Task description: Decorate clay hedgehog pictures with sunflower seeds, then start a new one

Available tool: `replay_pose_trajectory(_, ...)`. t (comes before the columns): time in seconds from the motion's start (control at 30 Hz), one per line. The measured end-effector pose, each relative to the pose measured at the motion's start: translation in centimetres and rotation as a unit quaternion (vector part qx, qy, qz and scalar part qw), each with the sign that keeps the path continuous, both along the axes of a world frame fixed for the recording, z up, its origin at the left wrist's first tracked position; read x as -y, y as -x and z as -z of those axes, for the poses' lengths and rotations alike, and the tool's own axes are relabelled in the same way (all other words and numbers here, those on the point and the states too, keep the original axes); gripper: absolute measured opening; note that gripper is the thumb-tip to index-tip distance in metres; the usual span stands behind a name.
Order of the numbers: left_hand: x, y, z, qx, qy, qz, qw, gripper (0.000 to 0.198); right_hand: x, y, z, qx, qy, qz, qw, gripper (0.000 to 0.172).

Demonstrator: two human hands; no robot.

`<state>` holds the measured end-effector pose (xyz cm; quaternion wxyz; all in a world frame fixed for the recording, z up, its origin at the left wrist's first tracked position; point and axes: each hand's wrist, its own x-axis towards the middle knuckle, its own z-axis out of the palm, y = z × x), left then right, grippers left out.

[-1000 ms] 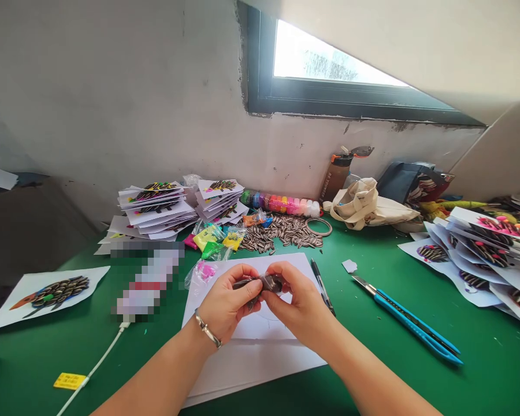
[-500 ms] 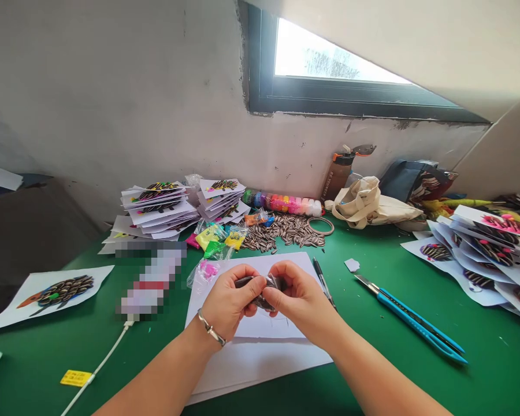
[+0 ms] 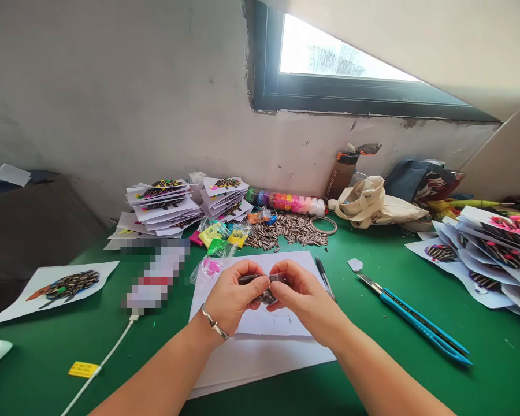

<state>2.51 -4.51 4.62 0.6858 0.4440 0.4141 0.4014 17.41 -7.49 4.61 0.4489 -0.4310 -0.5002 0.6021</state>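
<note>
One camera sits on the person's head. It looks forward and down across the green table [image 3: 407, 277] from the near side. The left hand [image 3: 234, 294] and right hand [image 3: 305, 292] are close; the far edge, wall [image 3: 156, 104] and window [image 3: 351, 58] are farther.

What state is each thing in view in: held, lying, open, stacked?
Dark packet: held between left hand and right hand; opened or sealed, can't tell
Blue knife: lying, blade exposed
Bottle: standing, lid flipped open
Pen: lying down
Striped seeds: loose, spread
Picture cards, back left: stacked unevenly
White sheets: lying flat
Cloth bag: slumped
</note>
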Motion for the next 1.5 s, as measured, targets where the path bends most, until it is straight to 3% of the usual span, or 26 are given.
replay_pose_trajectory(0.23, -0.13, 0.02, 0.48, 0.005, 0.012, -0.009, 1.0, 0.036, -0.07, 0.21, 0.34, -0.008, -0.002, 0.008, 1.0, 0.026)
replay_pose_trajectory(0.37, -0.23, 0.09, 0.59, 0.017, 0.021, 0.005, 1.0, 0.036, -0.16, 0.01, 0.66, 0.01, -0.018, 0.05, 0.999, 0.039)
replay_pose_trajectory(0.57, -0.52, 0.19, 0.63, 0.018, 0.003, -0.024, 1.0, 0.031, -0.07, 0.27, 0.57, 0.005, -0.015, 0.072, 0.997, 0.043)
replay_pose_trajectory(0.93, -0.41, 0.2, 0.71, 0.042, -0.012, -0.042, 0.998, 0.03, 0.12, 0.58, 0.08, -0.07, 0.013, 0.06, 0.996, 0.032)
replay_pose_trajectory(1.1, -0.31, 0.15, 0.44, 0.065, -0.02, -0.074, 0.995, 0.031, 0.04, 0.72, 0.15, -0.091, 0.0, 0.103, 0.99, 0.033)
replay_pose_trajectory(1.5, -0.47, 0.16, 0.59, 0.064, 0.007, -0.088, 0.994, 0.03, 0.0, 0.73, 0.81, -0.002, -0.033, 0.111, 0.993, 0.024)
